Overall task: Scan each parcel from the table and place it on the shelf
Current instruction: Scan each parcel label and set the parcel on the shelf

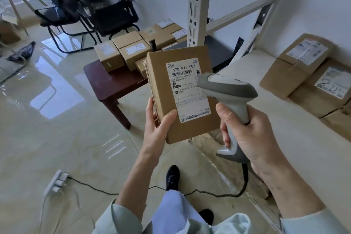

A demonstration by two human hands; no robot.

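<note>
A: Box (180, 93) handling?

B: Looks light. The left hand (157, 127) carries it alone, pinched at the lower-left corner, thumb on the front face, fingers (150, 106) wrapped round the left edge. Stiff cardboard, flat sides, no sag. Dry and matte, so probably not slippery. Can't tell whether the contents are fragile.

A: Best place to hold?

B: I'd say the long edges or a bottom corner, as it's held now. Keep off the label (188, 89) so the barcode stays readable.

A: Where is it?

B: Centre of frame, held upright in the air, tilted slightly, label facing the camera. Surface (114, 83) with more boxes (131, 51) is behind it, upper middle. Shelf (266, 112) sits to the right, a few boxes (303, 74) already on it.

A: Look?

B: Plain brown carton, taller than wide, fairly thin. White label covers most of the front: large code on top, barcode under it, small print and a logo at the bottom.

A: Right hand (252, 133)?

B: Closed round the scanner (226, 89) grip, head just beside the label's right edge, overlapping it in view. Cable (245, 180) hangs down to the floor.
</note>
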